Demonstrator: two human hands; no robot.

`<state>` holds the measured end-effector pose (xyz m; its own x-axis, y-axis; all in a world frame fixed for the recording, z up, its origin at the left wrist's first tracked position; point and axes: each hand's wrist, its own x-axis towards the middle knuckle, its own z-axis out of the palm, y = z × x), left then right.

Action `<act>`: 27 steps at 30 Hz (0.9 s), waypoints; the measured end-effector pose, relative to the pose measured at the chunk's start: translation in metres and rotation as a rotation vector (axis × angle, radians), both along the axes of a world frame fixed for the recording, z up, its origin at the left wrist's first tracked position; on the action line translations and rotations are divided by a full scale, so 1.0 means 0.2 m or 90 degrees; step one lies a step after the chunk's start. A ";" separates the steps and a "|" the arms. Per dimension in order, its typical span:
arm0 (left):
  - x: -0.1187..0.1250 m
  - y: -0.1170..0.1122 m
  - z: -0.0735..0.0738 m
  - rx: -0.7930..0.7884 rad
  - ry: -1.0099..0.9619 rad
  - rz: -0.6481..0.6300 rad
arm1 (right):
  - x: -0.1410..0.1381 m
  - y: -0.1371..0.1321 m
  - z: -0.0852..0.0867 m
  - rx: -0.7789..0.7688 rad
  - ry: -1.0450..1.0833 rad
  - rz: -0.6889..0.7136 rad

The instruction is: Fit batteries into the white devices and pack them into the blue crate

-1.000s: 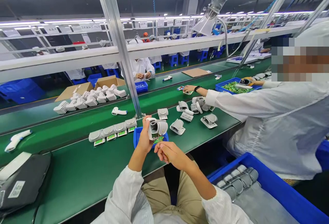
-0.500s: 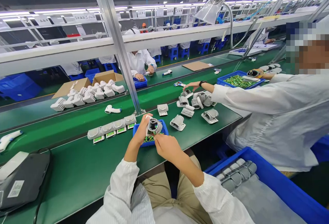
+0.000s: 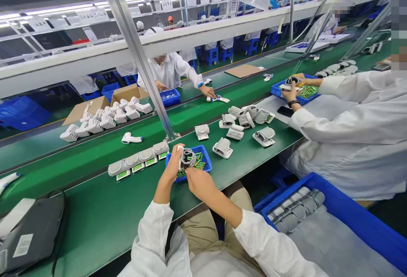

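Note:
My left hand (image 3: 171,169) is closed around a white wrist monitor with a grey cuff (image 3: 187,157), held over a small blue tray (image 3: 206,158) of green batteries. My right hand (image 3: 199,182) is closed just below the monitor, its fingertips pressed against the underside; what they pinch is hidden. Left of the tray stands a row of finished monitors (image 3: 138,161) with green labels in front. More monitors (image 3: 222,147) lie loose on the green belt (image 3: 104,209) to the right.
A co-worker in white at my right has a hand (image 3: 291,95) at a blue battery tray (image 3: 299,92). A blue bin of grey cuffs (image 3: 299,209) sits at my right knee. A black bag (image 3: 32,230) lies left. A metal post (image 3: 140,63) rises behind the tray.
Both my hands dropped lower with the monitor, down onto the blue tray. The co-worker's arm pulled back from the pile of monitors to the far battery tray.

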<state>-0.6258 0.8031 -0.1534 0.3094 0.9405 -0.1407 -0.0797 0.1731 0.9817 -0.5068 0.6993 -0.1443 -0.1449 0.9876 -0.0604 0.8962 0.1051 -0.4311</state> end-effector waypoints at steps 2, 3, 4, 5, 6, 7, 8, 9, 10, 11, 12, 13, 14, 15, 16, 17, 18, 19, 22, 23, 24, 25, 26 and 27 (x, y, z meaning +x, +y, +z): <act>0.02 0.01 -0.04 0.005 0.015 0.077 | -0.03 0.01 -0.01 -0.013 0.000 -0.017; 0.04 0.02 -0.07 0.005 0.022 0.130 | -0.05 0.01 -0.02 -0.019 0.002 -0.025; 0.05 0.02 -0.09 0.006 0.025 0.181 | -0.06 0.02 -0.03 -0.024 0.004 -0.030; 0.07 0.02 -0.11 0.005 0.025 0.227 | -0.07 0.02 -0.03 -0.028 0.005 -0.033; 0.08 0.02 -0.12 0.004 0.020 0.264 | -0.07 0.02 -0.03 -0.032 0.004 -0.037; 0.09 0.01 -0.13 0.004 0.012 0.289 | -0.07 0.03 -0.03 -0.036 0.002 -0.043; 0.09 0.01 -0.13 0.000 0.003 0.304 | -0.06 0.03 -0.03 -0.039 -0.003 -0.051; 0.09 0.01 -0.13 -0.006 -0.008 0.315 | -0.05 0.04 -0.02 -0.039 -0.007 -0.055; 0.08 0.02 -0.13 -0.012 -0.019 0.315 | -0.04 0.04 0.00 -0.035 -0.013 -0.052; 0.07 0.02 -0.12 -0.015 -0.030 0.302 | -0.02 0.05 0.01 -0.029 -0.018 -0.039; 0.05 0.02 -0.11 -0.012 -0.039 0.274 | -0.01 0.06 0.02 -0.020 -0.024 -0.018; 0.04 0.03 -0.10 -0.008 -0.044 0.239 | 0.01 0.06 0.04 -0.010 -0.032 0.004; 0.02 0.04 -0.09 -0.004 -0.050 0.202 | 0.02 0.07 0.06 -0.001 -0.040 0.022; 0.01 0.04 -0.07 -0.004 -0.056 0.169 | 0.02 0.07 0.07 0.004 -0.047 0.033; 0.00 0.04 -0.07 -0.009 -0.062 0.145 | 0.02 0.07 0.08 0.006 -0.054 0.035; 0.00 0.05 -0.06 -0.016 -0.068 0.134 | 0.01 0.07 0.09 0.006 -0.059 0.032; 0.00 0.05 -0.06 -0.024 -0.072 0.133 | 0.00 0.07 0.09 0.003 -0.061 0.024; 0.01 0.05 -0.06 -0.027 -0.076 0.140 | -0.02 0.06 0.09 -0.003 -0.062 0.016; 0.04 0.03 -0.07 -0.006 -0.083 0.170 | -0.09 0.04 0.07 -0.009 -0.061 -0.004; 0.05 0.02 -0.08 0.001 -0.082 0.178 | -0.10 0.02 0.05 -0.001 -0.063 -0.003; 0.06 0.02 -0.10 0.002 -0.078 0.185 | -0.11 0.01 0.04 0.010 -0.064 0.002; 0.06 0.01 -0.11 -0.002 -0.071 0.191 | -0.12 0.01 0.02 0.021 -0.065 0.009; 0.06 0.01 -0.11 -0.012 -0.060 0.195 | -0.12 0.00 0.02 0.027 -0.063 0.014; 0.05 0.01 -0.12 -0.025 -0.050 0.194 | -0.11 0.00 0.01 0.024 -0.060 0.017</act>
<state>-0.6153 0.8047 -0.1771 0.0255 0.9858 -0.1662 -0.2087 0.1678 0.9635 -0.5285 0.6986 -0.1419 -0.1674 0.9852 -0.0379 0.9289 0.1447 -0.3410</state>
